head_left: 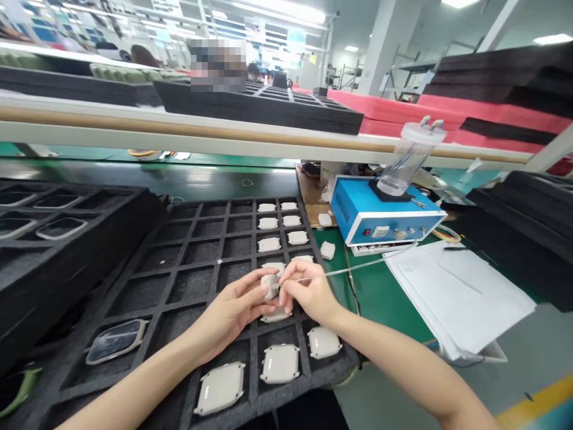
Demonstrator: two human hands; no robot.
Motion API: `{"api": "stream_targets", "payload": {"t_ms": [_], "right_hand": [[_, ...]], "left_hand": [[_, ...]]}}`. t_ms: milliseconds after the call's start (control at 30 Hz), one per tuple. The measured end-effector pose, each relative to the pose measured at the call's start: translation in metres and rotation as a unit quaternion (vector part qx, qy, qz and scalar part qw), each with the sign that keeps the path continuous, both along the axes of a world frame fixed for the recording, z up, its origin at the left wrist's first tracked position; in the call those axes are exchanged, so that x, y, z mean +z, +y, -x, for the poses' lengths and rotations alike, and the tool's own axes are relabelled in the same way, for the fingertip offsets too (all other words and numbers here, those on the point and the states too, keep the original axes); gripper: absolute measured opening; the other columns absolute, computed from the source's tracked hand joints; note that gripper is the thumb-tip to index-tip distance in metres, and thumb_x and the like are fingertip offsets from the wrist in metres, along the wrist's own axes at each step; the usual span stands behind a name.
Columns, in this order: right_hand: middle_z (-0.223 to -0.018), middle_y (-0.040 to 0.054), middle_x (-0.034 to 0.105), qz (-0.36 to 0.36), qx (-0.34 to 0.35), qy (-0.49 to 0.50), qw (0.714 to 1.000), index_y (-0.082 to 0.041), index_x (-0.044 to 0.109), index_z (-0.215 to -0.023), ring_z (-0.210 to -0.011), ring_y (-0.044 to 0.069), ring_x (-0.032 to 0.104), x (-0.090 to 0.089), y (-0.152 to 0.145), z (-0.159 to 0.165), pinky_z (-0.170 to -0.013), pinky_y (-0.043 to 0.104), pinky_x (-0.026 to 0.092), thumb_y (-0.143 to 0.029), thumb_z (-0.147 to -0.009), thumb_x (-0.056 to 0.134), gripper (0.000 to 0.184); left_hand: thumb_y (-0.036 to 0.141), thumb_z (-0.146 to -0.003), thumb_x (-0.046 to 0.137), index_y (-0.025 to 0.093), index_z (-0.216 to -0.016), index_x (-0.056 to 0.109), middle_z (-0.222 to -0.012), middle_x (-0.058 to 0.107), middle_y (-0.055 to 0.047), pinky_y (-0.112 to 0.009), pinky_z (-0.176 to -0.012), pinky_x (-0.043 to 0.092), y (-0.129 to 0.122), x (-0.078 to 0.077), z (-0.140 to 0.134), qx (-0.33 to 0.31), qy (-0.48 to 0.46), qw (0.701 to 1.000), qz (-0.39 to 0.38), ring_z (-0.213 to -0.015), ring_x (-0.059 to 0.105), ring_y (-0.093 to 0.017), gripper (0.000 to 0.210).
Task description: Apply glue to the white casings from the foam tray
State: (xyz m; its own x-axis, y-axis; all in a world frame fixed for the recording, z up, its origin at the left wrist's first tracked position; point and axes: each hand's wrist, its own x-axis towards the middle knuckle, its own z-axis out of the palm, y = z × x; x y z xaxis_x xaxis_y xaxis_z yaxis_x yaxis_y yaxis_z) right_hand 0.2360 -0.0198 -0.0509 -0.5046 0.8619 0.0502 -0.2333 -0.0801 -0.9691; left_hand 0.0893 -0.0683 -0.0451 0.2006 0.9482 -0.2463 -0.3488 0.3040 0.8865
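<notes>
Over a black foam tray (pixel 192 280) with many square compartments, my left hand (pixel 235 307) pinches a beige watch case (pixel 270 286) between thumb and fingers. Close against it, my right hand (pixel 313 292) grips the end of a thin clear tube (pixel 353 269). The tube's tip is at the case, partly hidden by my fingers; whether it touches cannot be made out. Beige watch cases lie in the tray's right-hand columns, such as one case (pixel 280 363) below my hands. One watch case with a dark glass face (pixel 117 341) sits at the tray's lower left.
A blue box-shaped machine (pixel 385 209) carries a clear cylinder (pixel 409 158); the tube runs toward its front. Two loose cases (pixel 327 249) lie beside the tray. White papers (pixel 461 292) are at right, stacked black trays (pixel 67 257) at left. A shelf rail (pixel 268 136) crosses behind.
</notes>
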Motion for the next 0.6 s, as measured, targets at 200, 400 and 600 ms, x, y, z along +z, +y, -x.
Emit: {"api": "stream_targets", "payload": {"t_ms": [200, 400, 600], "right_hand": [[-0.041, -0.0058, 0.057, -0.009, 0.008, 0.01, 1.0, -0.016, 0.05, -0.062, -0.029, 0.008, 0.047, -0.0016, 0.0011, 0.0001, -0.033, 0.016, 0.039, -0.011, -0.058, 0.046, 0.008], [-0.042, -0.006, 0.057, -0.018, 0.015, 0.015, 1.0, -0.016, 0.049, -0.064, -0.029, 0.007, 0.048, -0.0051, 0.0025, -0.0001, -0.033, 0.016, 0.04, -0.01, -0.059, 0.045, 0.009], [-0.042, -0.0059, 0.057, -0.019, 0.014, 0.017, 1.0, -0.016, 0.049, -0.063, -0.029, 0.008, 0.048, -0.0063, 0.0023, 0.0008, -0.032, 0.016, 0.039, -0.009, -0.059, 0.045, 0.009]], "left_hand": [[0.021, -0.079, 0.059, 0.02, -0.108, 0.059, -0.101, 0.065, -0.005, -0.026, -0.082, 0.049, -0.0014, 0.0039, -0.0011, -0.009, -0.009, 1.0, 0.006, -0.084, 0.063, -0.015, 0.029], [0.021, -0.078, 0.06, 0.02, -0.108, 0.059, -0.098, 0.066, -0.005, -0.025, -0.082, 0.048, -0.0018, 0.0014, 0.0002, -0.001, -0.017, 1.0, 0.005, -0.083, 0.062, -0.013, 0.03], [0.021, -0.08, 0.058, 0.02, -0.112, 0.056, -0.098, 0.065, -0.005, -0.025, -0.084, 0.047, 0.0003, -0.0034, 0.0026, -0.001, -0.015, 1.0, 0.017, -0.083, 0.06, -0.012, 0.032]]}}
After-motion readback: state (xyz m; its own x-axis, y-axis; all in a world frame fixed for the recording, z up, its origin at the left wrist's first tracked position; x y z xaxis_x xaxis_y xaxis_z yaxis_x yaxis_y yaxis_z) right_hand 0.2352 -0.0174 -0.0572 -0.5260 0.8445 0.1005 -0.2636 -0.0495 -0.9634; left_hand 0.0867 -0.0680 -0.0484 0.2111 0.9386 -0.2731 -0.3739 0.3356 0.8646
